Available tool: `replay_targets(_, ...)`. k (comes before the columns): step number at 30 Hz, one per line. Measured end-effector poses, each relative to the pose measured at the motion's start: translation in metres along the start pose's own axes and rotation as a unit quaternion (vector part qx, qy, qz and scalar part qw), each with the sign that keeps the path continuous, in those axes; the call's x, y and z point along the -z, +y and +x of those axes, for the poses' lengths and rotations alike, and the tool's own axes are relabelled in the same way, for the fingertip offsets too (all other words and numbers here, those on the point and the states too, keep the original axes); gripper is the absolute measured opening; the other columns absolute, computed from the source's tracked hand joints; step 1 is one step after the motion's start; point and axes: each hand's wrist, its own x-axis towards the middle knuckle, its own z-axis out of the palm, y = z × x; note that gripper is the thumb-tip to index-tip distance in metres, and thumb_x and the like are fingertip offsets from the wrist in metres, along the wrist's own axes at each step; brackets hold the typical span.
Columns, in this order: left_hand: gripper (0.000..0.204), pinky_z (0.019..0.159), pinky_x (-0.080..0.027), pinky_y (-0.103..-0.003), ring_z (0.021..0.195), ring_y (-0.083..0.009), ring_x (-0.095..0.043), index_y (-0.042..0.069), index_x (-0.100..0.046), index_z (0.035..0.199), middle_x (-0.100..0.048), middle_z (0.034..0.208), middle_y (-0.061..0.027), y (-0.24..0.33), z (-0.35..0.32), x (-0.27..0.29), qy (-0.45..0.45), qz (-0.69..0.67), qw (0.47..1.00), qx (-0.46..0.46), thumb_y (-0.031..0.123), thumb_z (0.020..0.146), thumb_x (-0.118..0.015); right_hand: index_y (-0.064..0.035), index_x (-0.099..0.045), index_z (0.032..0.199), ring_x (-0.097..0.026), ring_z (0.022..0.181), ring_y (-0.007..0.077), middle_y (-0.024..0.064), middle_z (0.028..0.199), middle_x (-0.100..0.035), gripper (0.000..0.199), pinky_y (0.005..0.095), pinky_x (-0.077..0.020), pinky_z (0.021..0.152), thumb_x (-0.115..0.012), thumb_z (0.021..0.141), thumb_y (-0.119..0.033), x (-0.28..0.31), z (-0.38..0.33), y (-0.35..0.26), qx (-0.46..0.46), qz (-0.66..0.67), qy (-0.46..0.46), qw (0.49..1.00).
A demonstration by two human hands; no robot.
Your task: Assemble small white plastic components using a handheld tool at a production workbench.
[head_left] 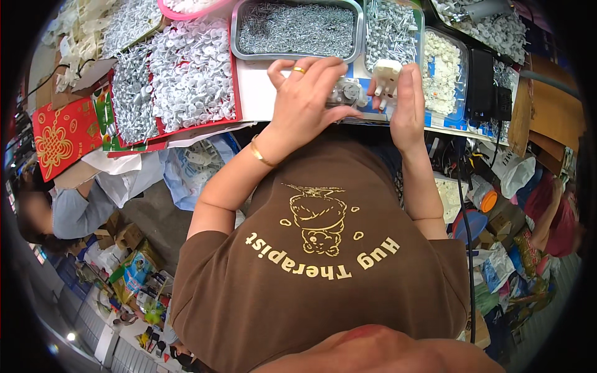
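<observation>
My right hand (pixel 407 109) holds a white plastic plug-like piece (pixel 387 78) upright between thumb and fingers, with short stubs on its lower side. To its left, my left hand (pixel 305 96) curls around a clear, greyish plastic part (pixel 348 93) at the table's near edge, the thumb below it and the fingers above. Part of that piece is hidden by the fingers. The two pieces are apart. Just beyond my hands stands a metal tray (pixel 298 56) full of small silvery screws or pins.
A red-edged box (pixel 237 93) at left holds white round-headed parts (pixel 189 68) and metal pieces. At right are a bin of long screws (pixel 392 31), a tub of cream parts (pixel 441 71) and a black power block (pixel 480 87). A cable (pixel 463 205) hangs beside me.
</observation>
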Motion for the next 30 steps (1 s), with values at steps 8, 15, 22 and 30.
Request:
replay_targets(8,0.029,0.101,-0.029,-0.038,0.1,-0.0129,-0.068,0.012,-0.074,0.102,-0.076,0.109,0.0008,-0.039,-0.029,0.031,-0.078,-0.087,0.991,0.064,0.024,0.078,-0.084,-0.0008,-0.063,0.121,-0.06,0.106,0.0277,0.0139,0.107,-0.067,0.032,0.0385,-0.0466,0.093,-0.071,0.091,-0.009,-0.012,-0.006,0.001,0.245,-0.355,0.022,0.902)
replay_targets(15,0.015,0.101,-0.031,-0.036,0.098,-0.0121,-0.068,0.011,-0.072,0.094,-0.077,0.107,0.0002,-0.037,-0.033,0.03,-0.074,-0.155,0.977,0.129,0.014,0.081,-0.08,-0.0094,-0.072,0.117,-0.06,0.103,0.0282,0.0071,0.113,-0.069,0.04,0.0396,-0.0471,0.091,-0.08,0.078,-0.009,-0.026,0.003,0.007,0.251,-0.372,-0.045,0.893)
replay_targets(22,0.051,0.104,-0.028,-0.038,0.101,-0.0132,-0.066,0.011,-0.061,0.12,-0.072,0.111,0.0015,-0.041,-0.029,0.034,-0.142,-0.114,0.98,0.086,0.018,0.076,-0.086,-0.0089,-0.072,0.119,-0.06,0.105,0.0288,0.0084,0.113,-0.069,0.041,0.0402,-0.0474,0.092,-0.079,0.079,-0.009,-0.022,0.004,-0.002,0.199,-0.368,-0.096,0.903)
replay_targets(30,0.055,0.104,-0.025,-0.044,0.099,-0.0172,-0.065,0.012,-0.063,0.119,-0.071,0.107,0.0008,-0.02,-0.019,0.031,-0.064,-0.098,0.992,0.046,0.037,0.075,-0.086,-0.01,-0.07,0.123,-0.06,0.108,0.0291,0.0098,0.118,-0.067,0.044,0.0406,-0.0468,0.095,-0.079,0.08,-0.011,-0.018,0.0,-0.019,0.173,-0.356,-0.059,0.916)
